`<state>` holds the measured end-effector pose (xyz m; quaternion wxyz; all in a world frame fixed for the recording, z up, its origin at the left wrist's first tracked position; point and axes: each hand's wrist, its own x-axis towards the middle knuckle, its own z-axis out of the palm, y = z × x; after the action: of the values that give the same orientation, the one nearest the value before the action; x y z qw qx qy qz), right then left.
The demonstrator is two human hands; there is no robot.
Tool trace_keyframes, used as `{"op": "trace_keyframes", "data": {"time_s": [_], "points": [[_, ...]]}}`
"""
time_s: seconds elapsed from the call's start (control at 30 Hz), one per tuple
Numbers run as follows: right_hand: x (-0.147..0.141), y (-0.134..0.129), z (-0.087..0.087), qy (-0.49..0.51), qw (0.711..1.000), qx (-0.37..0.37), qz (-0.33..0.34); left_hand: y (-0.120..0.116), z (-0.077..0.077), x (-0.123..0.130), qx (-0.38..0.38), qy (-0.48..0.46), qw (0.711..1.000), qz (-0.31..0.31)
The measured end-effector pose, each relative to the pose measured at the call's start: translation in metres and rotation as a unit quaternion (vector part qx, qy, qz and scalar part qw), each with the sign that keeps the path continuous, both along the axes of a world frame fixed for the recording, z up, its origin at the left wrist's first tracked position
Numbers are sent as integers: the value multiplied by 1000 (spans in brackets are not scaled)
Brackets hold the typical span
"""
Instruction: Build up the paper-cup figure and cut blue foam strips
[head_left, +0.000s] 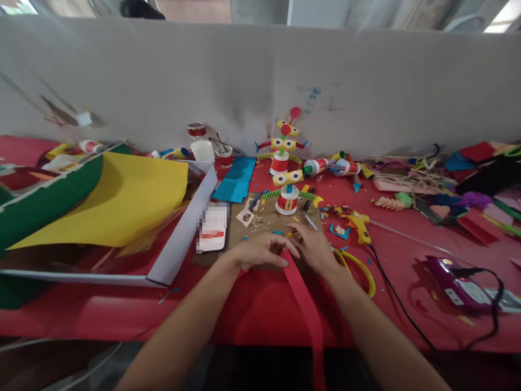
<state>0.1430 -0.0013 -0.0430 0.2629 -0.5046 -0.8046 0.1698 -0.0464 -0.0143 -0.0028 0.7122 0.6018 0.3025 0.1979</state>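
A long red paper strip (306, 309) runs from between my hands down over the table's front edge. My left hand (264, 251) pinches its upper end between thumb and fingers. My right hand (312, 245) is beside that end, its fingers bent; whether it holds anything is hidden. Beyond my hands stands a paper-cup figure (287, 202) with a yellow eye band and green pleated arms, on a brown board (236, 247) strewn with scraps. More such figures (280, 162) stand behind it. Yellow-handled scissors (358, 271) lie partly under my right forearm.
At left, a white box (183, 228) holds yellow paper (122, 201). A phone (214, 228) and blue paper (235, 180) lie beyond my left hand. Right of my hands are a yellow glue gun (360, 227) with a black cord and a purple power socket (459, 288). Craft scraps cover the back right.
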Motion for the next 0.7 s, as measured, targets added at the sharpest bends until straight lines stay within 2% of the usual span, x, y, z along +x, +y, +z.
{"op": "trace_keyframes", "data": {"time_s": [0.1, 0.17, 0.33, 0.53, 0.63, 0.7], "points": [[0, -1, 2, -13, 1000, 8, -8, 7, -5, -4, -1, 27, 995, 95], [0, -2, 2, -14, 1000, 7, -9, 9, -4, -4, -2, 42, 990, 132], [3, 0, 3, 14, 1000, 23, -3, 11, -1, -2, -13, 46, 984, 174], [8, 3, 7, 98, 990, 62, -80, 17, -3, -13, 50, 89, 975, 197], [6, 2, 9, 137, 986, 41, -85, 19, -3, -17, 43, 104, 966, 231], [2, -2, 12, 174, 983, -1, -55, 19, -3, -16, 32, 88, 965, 244]]}}
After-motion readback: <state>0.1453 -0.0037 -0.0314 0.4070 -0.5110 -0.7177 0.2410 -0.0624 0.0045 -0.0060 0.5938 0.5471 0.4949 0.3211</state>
